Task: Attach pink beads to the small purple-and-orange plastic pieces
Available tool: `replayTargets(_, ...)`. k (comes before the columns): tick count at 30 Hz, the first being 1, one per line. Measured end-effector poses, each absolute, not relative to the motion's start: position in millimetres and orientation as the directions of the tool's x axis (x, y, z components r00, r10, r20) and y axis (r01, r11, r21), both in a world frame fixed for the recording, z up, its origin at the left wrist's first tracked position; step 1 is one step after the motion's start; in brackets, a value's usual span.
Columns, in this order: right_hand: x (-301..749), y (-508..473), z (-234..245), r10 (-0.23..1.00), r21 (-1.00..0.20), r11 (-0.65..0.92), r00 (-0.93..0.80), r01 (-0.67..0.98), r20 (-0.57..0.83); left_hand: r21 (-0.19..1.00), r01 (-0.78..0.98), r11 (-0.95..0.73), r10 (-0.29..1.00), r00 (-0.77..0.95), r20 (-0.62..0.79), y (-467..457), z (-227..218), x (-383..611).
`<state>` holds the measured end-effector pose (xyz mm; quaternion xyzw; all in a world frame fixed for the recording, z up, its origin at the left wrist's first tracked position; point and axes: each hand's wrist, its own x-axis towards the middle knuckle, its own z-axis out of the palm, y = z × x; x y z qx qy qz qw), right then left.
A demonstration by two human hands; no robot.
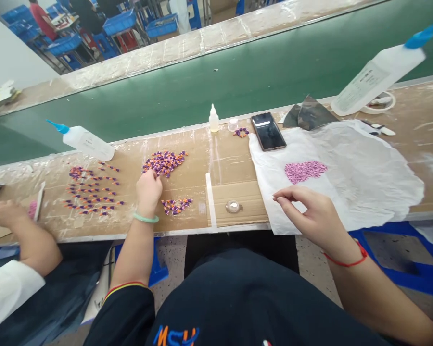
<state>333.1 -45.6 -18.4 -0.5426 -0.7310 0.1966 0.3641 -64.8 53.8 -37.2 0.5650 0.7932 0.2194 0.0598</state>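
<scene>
Evidently both hands are at work apart. The left hand [149,190] is curled with its fingertips at the lower edge of a heap [166,162] of orange and purple pieces; those tips are hidden, so I cannot tell whether it grips one. The right hand [312,211] has thumb and forefinger brought together in a narrow pinch over a white cloth [375,178]; anything between them is too small to make out. Just beyond it, on the cloth, lies a patch of pink bits [305,171].

Much seems left: the heap and a smaller cluster [176,206] nearer the body are loose, and the pink bits are plentiful. What looks done is the set of pieces in rough rows [94,192] at far left, though whose work that is I cannot tell, and one ring [241,132] beside the phone [268,131].

The heaped pieces are small and slim, purple banded with bright orange; the pink bits are tinier and grain-like.

Between the hands, a clear dish [233,206] sits on cardboard [252,194]. Farther back stands a small bottle [213,119]; at far left, a co-worker's hand [2,211] rests near the bench edge.
</scene>
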Motion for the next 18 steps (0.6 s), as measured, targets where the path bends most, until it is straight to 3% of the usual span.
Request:
replayTargets(4,360,-42,-22,0.946,-0.707,0.201,0.053,0.679,0.32,0.646,0.733,0.213,0.904,-0.399,0.155,41,-18,-63)
replayTargets(8,395,-32,-38,0.945,-0.696,0.051,0.192,0.716,0.267,0.851,0.494,0.175,0.919,-0.391,0.038,26,-7,-50)
replayTargets(14,411,-11,-72,0.973,-0.643,0.009,0.143,0.766,0.184,0.949,0.204,0.24,0.971,-0.075,-0.229,-9,-9,9)
replayTargets(18,404,-3,-79,0.979,-0.604,0.032,0.098,0.796,0.181,0.953,0.202,0.227,0.969,0.055,-0.243,-24,-9,42)
